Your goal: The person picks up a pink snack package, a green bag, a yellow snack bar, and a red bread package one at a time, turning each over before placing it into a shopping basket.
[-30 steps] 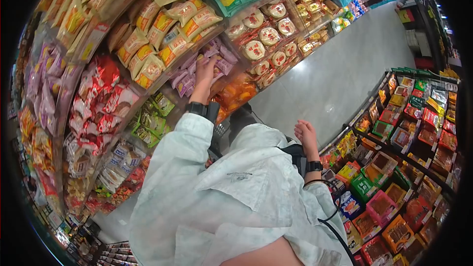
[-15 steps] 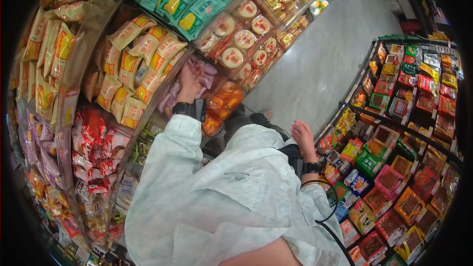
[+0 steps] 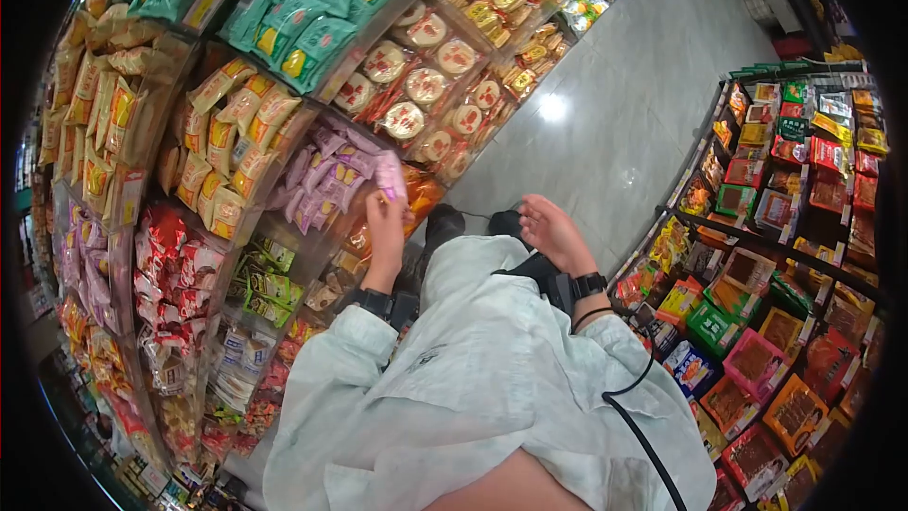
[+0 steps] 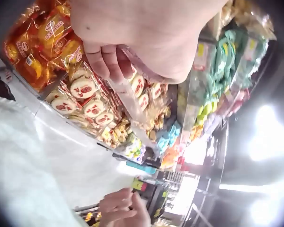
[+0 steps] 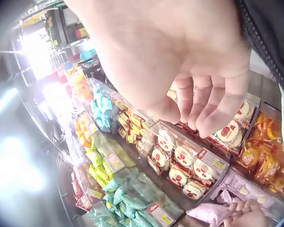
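Note:
My left hand (image 3: 383, 232) pinches a small purple snack packet (image 3: 389, 173) by its lower end, and the packet stands up from the fingertips. It overlaps the front side of a bin of similar purple packets (image 3: 322, 180) in the head view. In the right wrist view the held packet (image 5: 208, 212) shows pale lilac beside the left fingers. Only an edge of it shows under the palm in the left wrist view. My right hand (image 3: 558, 235) hangs over the aisle, fingers loosely bent and holding nothing.
Bins of yellow packets (image 3: 222, 151), teal packets (image 3: 303, 28) and round white cakes (image 3: 426, 85) surround the purple bin. Orange-wrapped items (image 3: 421, 191) lie just beside it. Across the grey aisle floor (image 3: 605, 123), a rack of boxed snacks (image 3: 757, 322) stands on the right.
My left hand has come out of the purple bin toward my body, now with a packet. My right hand has lifted slightly inward. The shelves have shifted left and down in view.

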Action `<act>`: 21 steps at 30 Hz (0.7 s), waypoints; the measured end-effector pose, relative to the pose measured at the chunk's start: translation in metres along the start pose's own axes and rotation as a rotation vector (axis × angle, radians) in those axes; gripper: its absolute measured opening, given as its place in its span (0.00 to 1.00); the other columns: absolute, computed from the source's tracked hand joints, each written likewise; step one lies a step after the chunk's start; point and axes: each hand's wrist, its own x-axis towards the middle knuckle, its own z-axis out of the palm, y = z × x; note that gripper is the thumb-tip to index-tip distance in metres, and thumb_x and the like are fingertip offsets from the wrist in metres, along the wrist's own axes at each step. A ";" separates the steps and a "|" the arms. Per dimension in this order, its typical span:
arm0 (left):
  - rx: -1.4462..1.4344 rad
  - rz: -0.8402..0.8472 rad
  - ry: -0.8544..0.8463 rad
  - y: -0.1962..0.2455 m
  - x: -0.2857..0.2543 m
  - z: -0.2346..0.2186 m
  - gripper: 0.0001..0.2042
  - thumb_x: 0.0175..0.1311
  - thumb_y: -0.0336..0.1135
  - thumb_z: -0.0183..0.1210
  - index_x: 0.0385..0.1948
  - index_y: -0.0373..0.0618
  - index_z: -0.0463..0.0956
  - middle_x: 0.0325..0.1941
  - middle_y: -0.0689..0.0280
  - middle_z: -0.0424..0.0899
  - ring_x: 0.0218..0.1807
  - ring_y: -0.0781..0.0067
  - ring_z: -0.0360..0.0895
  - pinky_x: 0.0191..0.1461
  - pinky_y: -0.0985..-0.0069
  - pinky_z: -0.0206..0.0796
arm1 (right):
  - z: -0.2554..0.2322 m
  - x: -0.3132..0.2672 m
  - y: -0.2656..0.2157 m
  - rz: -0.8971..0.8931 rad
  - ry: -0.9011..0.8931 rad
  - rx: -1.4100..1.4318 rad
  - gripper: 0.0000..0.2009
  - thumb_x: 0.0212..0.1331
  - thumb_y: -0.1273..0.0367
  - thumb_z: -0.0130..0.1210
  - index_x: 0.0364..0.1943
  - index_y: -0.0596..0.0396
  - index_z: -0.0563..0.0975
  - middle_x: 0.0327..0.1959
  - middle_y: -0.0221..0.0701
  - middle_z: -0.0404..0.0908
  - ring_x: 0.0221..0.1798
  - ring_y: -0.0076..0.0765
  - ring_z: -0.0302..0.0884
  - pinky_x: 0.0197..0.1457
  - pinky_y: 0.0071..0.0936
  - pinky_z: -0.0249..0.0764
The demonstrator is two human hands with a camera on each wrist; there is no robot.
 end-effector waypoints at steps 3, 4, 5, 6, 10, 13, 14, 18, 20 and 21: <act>0.220 0.192 -0.170 -0.008 -0.029 0.048 0.19 0.66 0.30 0.63 0.54 0.42 0.67 0.43 0.68 0.79 0.38 0.80 0.77 0.42 0.80 0.71 | -0.023 0.001 -0.026 0.080 -0.221 0.114 0.08 0.73 0.62 0.55 0.49 0.47 0.76 0.43 0.23 0.79 0.41 0.20 0.77 0.39 0.17 0.76; 0.272 0.250 -0.244 -0.003 -0.039 0.066 0.20 0.64 0.31 0.65 0.55 0.42 0.67 0.44 0.66 0.80 0.40 0.79 0.78 0.43 0.78 0.72 | -0.030 0.000 -0.033 0.107 -0.311 0.176 0.09 0.73 0.61 0.55 0.49 0.47 0.76 0.44 0.23 0.79 0.42 0.20 0.77 0.37 0.15 0.75; 0.362 0.272 -0.290 0.002 -0.047 0.082 0.22 0.63 0.30 0.65 0.56 0.41 0.67 0.45 0.66 0.80 0.41 0.78 0.78 0.45 0.78 0.72 | -0.038 -0.001 -0.038 0.072 -0.322 0.145 0.11 0.73 0.61 0.55 0.52 0.47 0.75 0.45 0.23 0.79 0.43 0.19 0.77 0.36 0.14 0.75; 0.451 0.289 -0.337 0.010 -0.055 0.101 0.23 0.62 0.29 0.66 0.57 0.41 0.67 0.46 0.66 0.79 0.43 0.78 0.78 0.47 0.78 0.71 | -0.043 -0.006 -0.041 0.040 -0.327 0.114 0.12 0.73 0.61 0.55 0.55 0.47 0.74 0.46 0.23 0.79 0.43 0.19 0.77 0.35 0.14 0.76; 0.680 0.360 -0.468 0.035 -0.076 0.173 0.26 0.58 0.28 0.67 0.58 0.41 0.69 0.48 0.66 0.79 0.45 0.78 0.78 0.50 0.77 0.71 | -0.059 -0.045 -0.073 -0.077 -0.370 0.035 0.21 0.73 0.61 0.56 0.66 0.46 0.67 0.50 0.23 0.78 0.46 0.19 0.79 0.35 0.14 0.78; 0.689 0.393 -0.560 0.034 -0.077 0.210 0.25 0.57 0.27 0.66 0.58 0.42 0.70 0.48 0.66 0.80 0.45 0.78 0.77 0.50 0.78 0.71 | -0.090 -0.055 -0.084 -0.134 -0.384 0.104 0.24 0.73 0.63 0.57 0.70 0.46 0.65 0.52 0.23 0.78 0.48 0.20 0.79 0.36 0.14 0.79; 0.700 0.396 -0.598 0.033 -0.076 0.221 0.25 0.57 0.27 0.66 0.58 0.42 0.70 0.48 0.66 0.80 0.46 0.78 0.77 0.50 0.78 0.70 | -0.102 -0.056 -0.086 -0.139 -0.382 0.121 0.24 0.72 0.63 0.57 0.69 0.46 0.65 0.53 0.24 0.77 0.48 0.19 0.78 0.36 0.13 0.78; 0.802 0.422 -0.733 0.041 -0.074 0.266 0.25 0.57 0.26 0.66 0.58 0.42 0.71 0.49 0.68 0.80 0.47 0.79 0.77 0.51 0.79 0.70 | -0.147 -0.050 -0.095 -0.127 -0.380 0.245 0.26 0.71 0.65 0.59 0.69 0.47 0.65 0.52 0.25 0.77 0.47 0.17 0.77 0.35 0.11 0.77; 0.788 0.382 -0.790 0.041 -0.070 0.290 0.24 0.58 0.26 0.65 0.58 0.42 0.71 0.50 0.69 0.80 0.47 0.79 0.77 0.51 0.79 0.70 | -0.165 -0.049 -0.102 -0.148 -0.364 0.278 0.27 0.68 0.68 0.61 0.69 0.47 0.65 0.53 0.25 0.77 0.46 0.15 0.76 0.34 0.09 0.75; 0.772 0.371 -0.815 0.040 -0.065 0.300 0.24 0.58 0.26 0.65 0.59 0.42 0.71 0.50 0.69 0.80 0.47 0.80 0.77 0.51 0.79 0.70 | -0.171 -0.050 -0.108 -0.173 -0.344 0.270 0.28 0.67 0.69 0.63 0.69 0.47 0.65 0.53 0.25 0.78 0.46 0.15 0.76 0.34 0.09 0.74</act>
